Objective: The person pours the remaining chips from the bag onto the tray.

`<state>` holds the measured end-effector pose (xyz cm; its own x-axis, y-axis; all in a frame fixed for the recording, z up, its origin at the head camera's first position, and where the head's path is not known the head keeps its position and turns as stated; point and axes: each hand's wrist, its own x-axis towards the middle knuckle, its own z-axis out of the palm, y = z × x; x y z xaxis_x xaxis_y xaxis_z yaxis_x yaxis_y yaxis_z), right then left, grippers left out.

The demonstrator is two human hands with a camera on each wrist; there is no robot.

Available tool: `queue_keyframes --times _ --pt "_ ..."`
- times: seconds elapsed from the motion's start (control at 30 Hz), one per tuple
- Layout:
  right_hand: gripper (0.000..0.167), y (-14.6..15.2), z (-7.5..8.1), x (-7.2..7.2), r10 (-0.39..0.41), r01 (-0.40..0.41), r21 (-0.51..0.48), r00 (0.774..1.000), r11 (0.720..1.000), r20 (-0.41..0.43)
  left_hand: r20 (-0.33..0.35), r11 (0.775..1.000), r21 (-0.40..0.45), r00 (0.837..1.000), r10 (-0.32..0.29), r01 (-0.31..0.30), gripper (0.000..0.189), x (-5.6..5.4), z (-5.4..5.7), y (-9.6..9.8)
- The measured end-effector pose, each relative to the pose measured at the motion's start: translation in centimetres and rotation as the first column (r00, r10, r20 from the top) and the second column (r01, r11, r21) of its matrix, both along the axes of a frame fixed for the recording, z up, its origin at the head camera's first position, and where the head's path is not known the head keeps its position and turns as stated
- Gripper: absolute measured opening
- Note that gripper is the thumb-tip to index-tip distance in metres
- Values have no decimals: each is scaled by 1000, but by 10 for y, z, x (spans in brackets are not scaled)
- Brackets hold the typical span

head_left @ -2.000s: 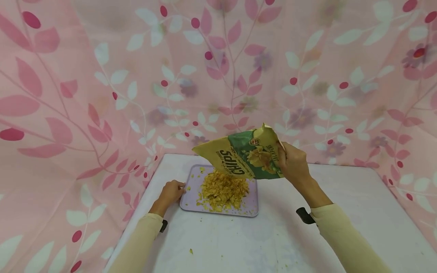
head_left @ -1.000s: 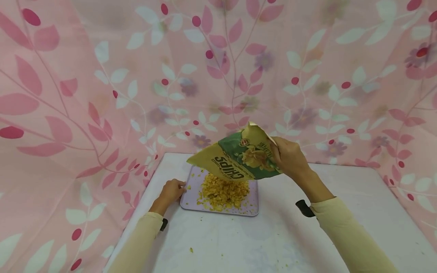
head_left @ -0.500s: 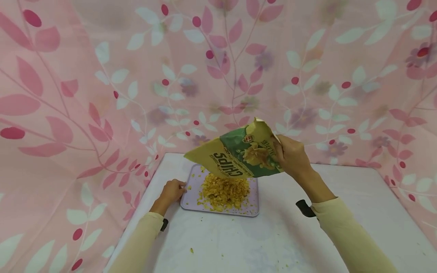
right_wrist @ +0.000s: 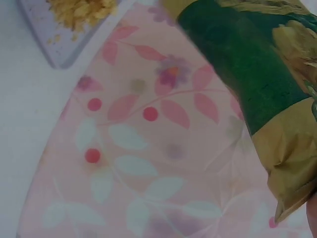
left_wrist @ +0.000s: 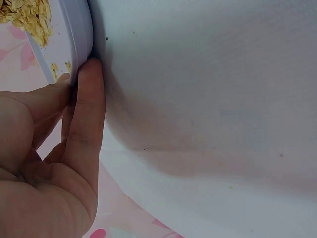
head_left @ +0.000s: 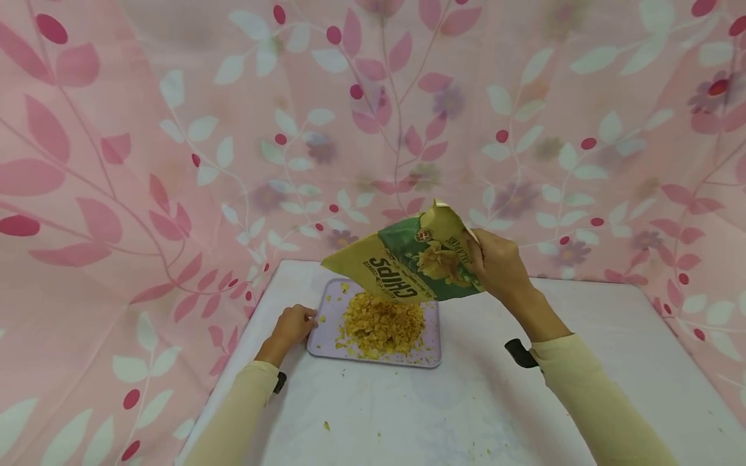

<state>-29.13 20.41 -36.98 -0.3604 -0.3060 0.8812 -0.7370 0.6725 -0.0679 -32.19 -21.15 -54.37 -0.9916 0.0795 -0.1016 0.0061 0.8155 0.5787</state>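
A lavender tray (head_left: 329, 353) lies on the white table, with a heap of crushed chips (head_left: 384, 327) in its middle and crumbs around them. At its left side, my left hand (head_left: 291, 327) pinches the rim. The left wrist view shows the thumb (left_wrist: 52, 96) at the top edge and a finger (left_wrist: 89, 114) against the outer wall. My right hand (head_left: 501, 265) grips one end of a green and yellow chip bag (head_left: 408, 265). Tilted over the tray, the bag has its far end lower left and hides the tray's back part. In the right wrist view, the hand is mostly cut off.
Small crumbs (head_left: 326, 425) are scattered over the white tabletop (head_left: 408, 414). A pink leaf-patterned cloth (head_left: 373, 129) stands behind and beside the table. Dark wrist straps (head_left: 520, 353) show below both hands.
The right hand has moved slightly left and up with the bag, whose far end swung left and then a little back. The left hand and tray stay in place.
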Motion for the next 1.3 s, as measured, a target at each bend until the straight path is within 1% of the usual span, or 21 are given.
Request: queue_keyframes --times 0.07,0.17,0.23,0.33,0.4,0.47,0.57,0.63,0.73,0.87,0.97,1.07,1.13,1.23,1.3 --pt "38 0 -2 0 -1 0 39 1000 999 23 -2 1000 -3 1000 -1 1 38 0 0 0" --pt "36 0 -4 1 -1 0 38 1000 999 20 12 1000 -2 1000 4 -4 38 -1 0 0" --pt "38 0 -3 0 -3 3 12 1000 1000 3 15 1000 -1 1000 1 -1 38 -1 -1 0" --pt "41 -1 -1 0 -6 4 -59 999 998 -33 18 1000 1 1000 -1 1 38 0 0 -1" --pt "42 -1 0 0 -9 6 -85 999 996 -37 21 1000 5 1000 0 0 38 1 0 -1" --pt "42 -1 -1 -1 -14 12 -72 1000 997 -24 19 1000 9 1000 2 -2 38 0 -1 -1" --pt "42 0 -3 -1 -13 13 -14 1000 1000 15 16 1000 10 1000 3 -3 38 0 -2 -1" --pt "41 0 -5 -1 -13 13 6 1000 1000 22 8 1000 6 1000 -3 3 38 -1 -2 -1" --pt "41 1 -5 -1 -8 8 -10 1000 1000 -4 4 1000 3 1000 -11 11 38 0 -2 -1" --pt "44 0 0 -2 -22 19 -62 999 998 -49 12 1000 10 1000 -3 3 38 0 -2 -1" --pt "44 0 2 -3 -23 21 -48 999 999 -40 13 1000 15 1000 7 -7 38 -1 -2 -1" --pt "37 2 -1 -4 -13 13 5 1000 1000 -12 12 1000 11 1000 6 -7 38 -2 -2 -1" --pt "33 3 -3 -4 -8 8 21 1000 1000 -3 10 1000 10 1000 1 -1 38 -2 -1 -1" --pt "34 3 -3 -4 -8 8 4 1000 1000 -16 8 1000 10 1000 -6 6 38 -2 0 -1" --pt "39 3 0 -5 -11 10 -30 999 999 -37 -1 1000 8 1000 -13 13 38 -2 0 -1"
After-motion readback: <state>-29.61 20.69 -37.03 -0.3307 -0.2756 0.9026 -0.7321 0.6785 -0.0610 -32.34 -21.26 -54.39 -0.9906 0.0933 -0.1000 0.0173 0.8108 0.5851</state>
